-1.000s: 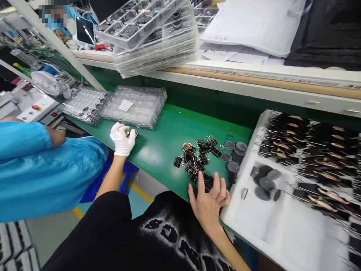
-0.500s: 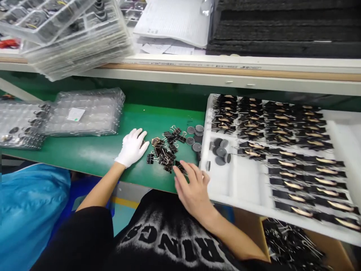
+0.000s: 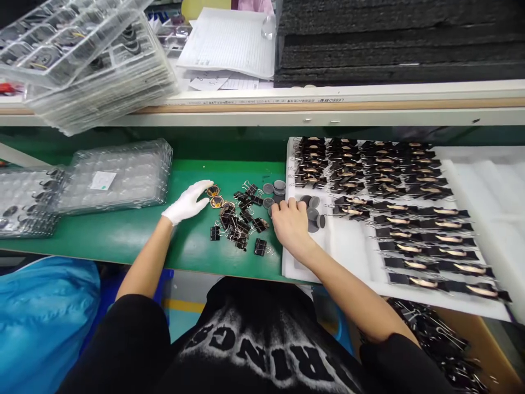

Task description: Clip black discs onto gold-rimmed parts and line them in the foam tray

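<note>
My left hand (image 3: 186, 203), in a white glove, is on the green table, its thumb and fingers apart. Its fingertips are beside two round, gold-rimmed brown pieces (image 3: 216, 202). To their right lies a pile of black binder clips (image 3: 240, 221), with one binder clip (image 3: 261, 247) apart near the table's front. My bare right hand (image 3: 292, 225) reaches over the white foam tray's left edge, fingers curled down and close together among grey discs (image 3: 279, 186). What its fingertips hold, if anything, is hidden. More grey discs (image 3: 315, 214) lie in the tray beside it.
Rows of clipped black pieces (image 3: 385, 178) fill much of the white foam tray (image 3: 355, 257). Clear plastic trays (image 3: 118, 169) are stacked at left. A shelf (image 3: 246, 116) crosses above the table. A box of binder clips (image 3: 435, 339) stands below right. Blue clothing (image 3: 45, 317) shows at left.
My right hand has moved from the binder clips up and right to the grey discs. My left hand has uncovered the gold-rimmed pieces. The view has shifted slightly.
</note>
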The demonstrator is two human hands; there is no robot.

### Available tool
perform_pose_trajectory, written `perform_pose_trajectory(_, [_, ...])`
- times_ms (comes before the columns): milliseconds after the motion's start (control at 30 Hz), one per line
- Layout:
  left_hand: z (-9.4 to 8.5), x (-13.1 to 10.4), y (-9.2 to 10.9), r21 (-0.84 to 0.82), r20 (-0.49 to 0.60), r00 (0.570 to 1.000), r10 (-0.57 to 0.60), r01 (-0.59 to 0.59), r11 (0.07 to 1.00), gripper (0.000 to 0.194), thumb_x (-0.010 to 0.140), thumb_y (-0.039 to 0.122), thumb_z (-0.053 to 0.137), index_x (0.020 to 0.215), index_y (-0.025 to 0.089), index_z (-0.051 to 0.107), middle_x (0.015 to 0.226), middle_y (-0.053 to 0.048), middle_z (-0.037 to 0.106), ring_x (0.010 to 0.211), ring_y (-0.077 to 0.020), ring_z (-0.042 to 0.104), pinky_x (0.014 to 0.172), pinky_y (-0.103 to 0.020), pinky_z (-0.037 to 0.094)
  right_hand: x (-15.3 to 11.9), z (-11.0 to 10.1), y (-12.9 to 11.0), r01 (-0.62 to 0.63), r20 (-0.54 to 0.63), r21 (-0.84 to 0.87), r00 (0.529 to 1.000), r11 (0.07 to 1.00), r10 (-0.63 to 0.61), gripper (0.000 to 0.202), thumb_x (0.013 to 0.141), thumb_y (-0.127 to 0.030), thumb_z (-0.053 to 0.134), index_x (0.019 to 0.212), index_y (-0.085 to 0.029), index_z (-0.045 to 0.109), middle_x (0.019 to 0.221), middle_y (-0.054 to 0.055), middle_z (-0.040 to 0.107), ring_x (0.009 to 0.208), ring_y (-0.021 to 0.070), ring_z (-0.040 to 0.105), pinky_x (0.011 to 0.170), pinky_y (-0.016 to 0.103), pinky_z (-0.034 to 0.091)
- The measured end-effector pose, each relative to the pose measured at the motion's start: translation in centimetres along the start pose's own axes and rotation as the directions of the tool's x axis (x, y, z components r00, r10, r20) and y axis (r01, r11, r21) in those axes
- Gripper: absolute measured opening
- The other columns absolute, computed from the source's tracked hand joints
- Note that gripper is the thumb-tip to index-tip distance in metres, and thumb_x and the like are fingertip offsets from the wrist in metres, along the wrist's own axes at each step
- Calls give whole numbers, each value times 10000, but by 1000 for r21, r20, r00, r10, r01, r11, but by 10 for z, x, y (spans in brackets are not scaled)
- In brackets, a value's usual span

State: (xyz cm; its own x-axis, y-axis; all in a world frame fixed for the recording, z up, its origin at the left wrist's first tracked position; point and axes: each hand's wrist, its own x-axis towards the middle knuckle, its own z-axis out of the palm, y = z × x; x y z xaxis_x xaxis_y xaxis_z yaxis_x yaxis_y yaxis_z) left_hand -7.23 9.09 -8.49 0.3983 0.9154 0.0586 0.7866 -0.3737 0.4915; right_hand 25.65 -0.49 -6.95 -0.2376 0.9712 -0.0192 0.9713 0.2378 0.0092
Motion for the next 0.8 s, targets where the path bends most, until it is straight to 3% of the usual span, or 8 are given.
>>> perform_pose_trajectory(100, [-13, 0, -3, 12, 132, 991, -9, 7, 1000, 691, 923, 496, 535, 1542, 202, 451, 1613, -121, 473, 1400, -277, 545, 1165, -435, 470, -1, -3, 5, 26, -8, 3, 1000, 1000, -26, 240, 975, -82, 490, 1117, -72, 684, 1116, 205, 698, 1072, 362, 563, 844, 445, 291])
perform_pose_trajectory(200, [-14, 6, 1, 86, -9, 982, -190, 190, 978, 598, 882, 583, 610, 1329, 186, 593, 1304, -113, 683, 1041, -235, 687, 917, -381, 552, -2, -9, 9, 44, -52, -3, 998, 999, -44, 213, 961, -127, 534, 1126, -86, 662, 1131, 200, 684, 1050, 357, 571, 829, 442, 288])
perform_pose_trajectory(300, [-12, 13, 5, 168, -112, 950, -292, 307, 937, 514, 876, 655, 610, 1087, 187, 646, 954, -63, 718, 812, -207, 643, 732, -338, 502, -4, -15, 15, 75, -143, 0, 987, 997, -75, 184, 957, -154, 551, 1099, -99, 654, 1074, 182, 697, 1005, 344, 590, 813, 436, 292])
perform_pose_trajectory(433, [-16, 21, 7, 205, 21, 973, -231, 222, 953, 440, 949, 575, 540, 1166, 218, 679, 1029, -46, 735, 864, -192, 650, 796, -316, 489, -3, -9, 28, 162, -275, 155, 955, 974, -115, 176, 957, -187, 589, 1105, -118, 656, 1002, 140, 729, 955, 328, 630, 801, 431, 352])
perform_pose_trajectory(500, [-15, 27, 8, 231, 38, 974, -224, 210, 950, 400, 944, 544, 559, 1158, 239, 705, 1027, -43, 738, 901, -205, 655, 814, -316, 481, 0, -3, 34, 224, -344, 295, 932, 929, -116, 238, 944, -209, 628, 1165, -126, 650, 1032, 129, 732, 960, 322, 654, 798, 429, 407])
perform_pose_trajectory(600, [-8, 36, 12, 291, 17, 971, -238, 223, 930, 282, 936, 471, 581, 976, 228, 718, 986, -67, 727, 899, -234, 657, 773, -325, 467, 3, 4, 36, 296, -429, 516, 902, 804, -57, 300, 926, -227, 660, 1218, -155, 658, 1088, 123, 705, 936, 287, 683, 806, 428, 499])
perform_pose_trajectory(667, [-3, 40, 17, 331, -12, 971, -240, 231, 915, 246, 953, 421, 555, 919, 218, 689, 1018, -92, 724, 917, -254, 667, 776, -336, 464, 3, 5, 35, 310, -431, 677, 902, 668, 17, 273, 907, -248, 689, 1174, -190, 690, 1070, 98, 678, 861, 240, 694, 787, 409, 547])
perform_pose_trajectory(800, [0, 48, 30, 382, -109, 967, -232, 256, 888, 288, 1024, 397, 432, 1059, 195, 634, 1056, -143, 725, 950, -307, 693, 796, -371, 471, 3, 5, 33, 204, -247, 945, 958, 256, 146, 313, 785, -319, 820, 1072, -233, 728, 1029, 43, 634, 691, 153, 676, 707, 359, 589])
